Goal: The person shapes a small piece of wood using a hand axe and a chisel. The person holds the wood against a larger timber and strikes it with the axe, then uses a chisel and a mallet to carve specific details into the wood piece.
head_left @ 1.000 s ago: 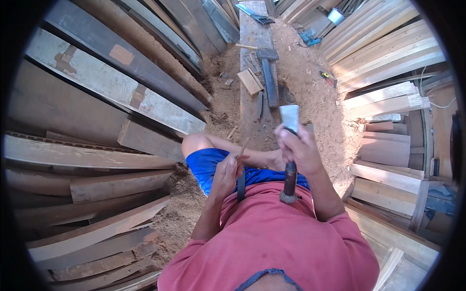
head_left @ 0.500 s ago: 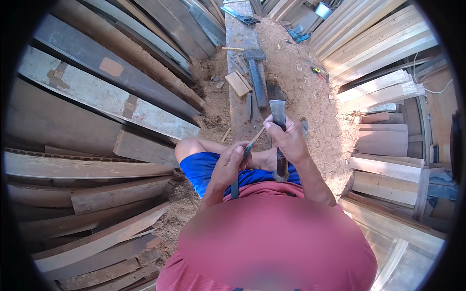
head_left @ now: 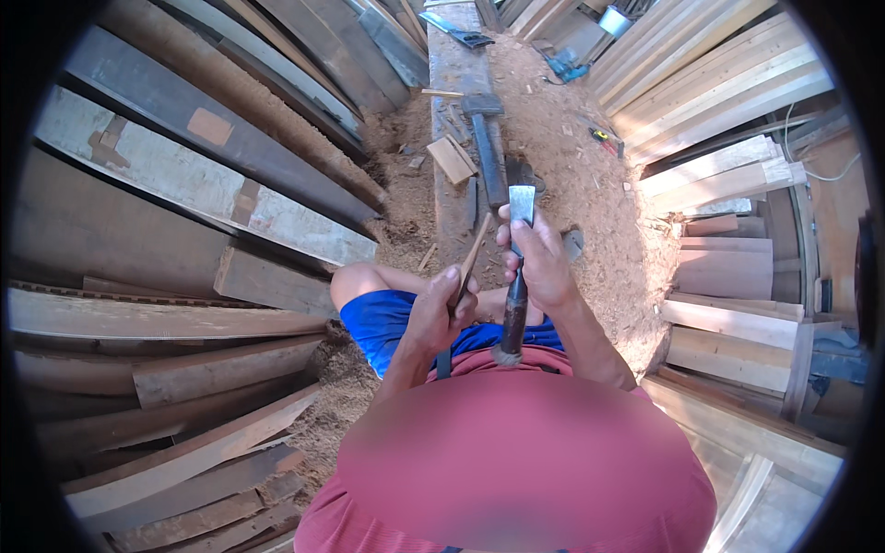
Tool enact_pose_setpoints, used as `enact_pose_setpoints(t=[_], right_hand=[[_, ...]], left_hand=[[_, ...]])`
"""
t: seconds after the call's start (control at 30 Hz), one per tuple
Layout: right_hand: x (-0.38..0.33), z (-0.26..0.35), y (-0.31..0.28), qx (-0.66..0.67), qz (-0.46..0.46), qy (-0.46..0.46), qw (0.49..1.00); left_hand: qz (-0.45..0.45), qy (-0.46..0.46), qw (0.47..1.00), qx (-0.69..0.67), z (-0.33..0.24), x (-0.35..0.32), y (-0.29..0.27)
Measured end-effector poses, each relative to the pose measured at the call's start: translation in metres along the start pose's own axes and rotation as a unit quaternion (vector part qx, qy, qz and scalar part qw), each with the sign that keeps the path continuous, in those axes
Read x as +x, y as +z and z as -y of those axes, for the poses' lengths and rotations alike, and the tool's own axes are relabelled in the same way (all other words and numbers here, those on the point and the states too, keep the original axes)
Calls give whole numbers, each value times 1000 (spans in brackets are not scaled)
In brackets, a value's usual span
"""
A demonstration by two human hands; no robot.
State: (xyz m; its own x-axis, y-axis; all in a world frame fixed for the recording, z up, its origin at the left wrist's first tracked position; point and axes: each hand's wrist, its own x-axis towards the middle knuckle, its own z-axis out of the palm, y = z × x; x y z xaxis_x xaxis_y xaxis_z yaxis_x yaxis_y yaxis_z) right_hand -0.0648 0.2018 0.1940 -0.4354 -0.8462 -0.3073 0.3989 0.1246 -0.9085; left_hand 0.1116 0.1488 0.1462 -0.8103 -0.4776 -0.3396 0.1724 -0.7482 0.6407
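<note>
My right hand (head_left: 542, 263) grips a chisel (head_left: 516, 276) with a broad steel blade pointing away from me and a dark handle with a frayed butt near my belly. My left hand (head_left: 441, 309) holds a thin wooden stick (head_left: 470, 258) angled up toward the chisel, with a dark strip hanging below the fist. Both hands hover over my lap, above my blue shorts (head_left: 387, 323) and bare knee. In front of me a long grey timber beam (head_left: 452, 120) runs away across the sawdust.
A dark tool with a long handle (head_left: 486, 147) and a small wood block (head_left: 452, 158) lie on the beam. Weathered planks (head_left: 203, 184) are stacked on the left, pale boards (head_left: 728, 101) on the right. Sawdust (head_left: 590, 184) covers the ground between.
The view has tilted so the hands sit lower in the picture. The stick in my left hand has come up beside the chisel blade; the chisel stays in my right hand.
</note>
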Motion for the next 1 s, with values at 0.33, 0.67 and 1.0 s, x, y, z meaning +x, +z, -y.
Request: enact_pose_setpoints(t=[0.33,0.67,1.0], right_hand=[[-22,-25,32,280,81,136,947],[-59,-10,65,259,199,231,916],[-86,48,38,171,144,-15,975]], left_hand=[[-89,59,994,4,-14,26,-11],[-112,209,896,374,-42,2,-9],[-141,87,921,353,18,-62,-16]])
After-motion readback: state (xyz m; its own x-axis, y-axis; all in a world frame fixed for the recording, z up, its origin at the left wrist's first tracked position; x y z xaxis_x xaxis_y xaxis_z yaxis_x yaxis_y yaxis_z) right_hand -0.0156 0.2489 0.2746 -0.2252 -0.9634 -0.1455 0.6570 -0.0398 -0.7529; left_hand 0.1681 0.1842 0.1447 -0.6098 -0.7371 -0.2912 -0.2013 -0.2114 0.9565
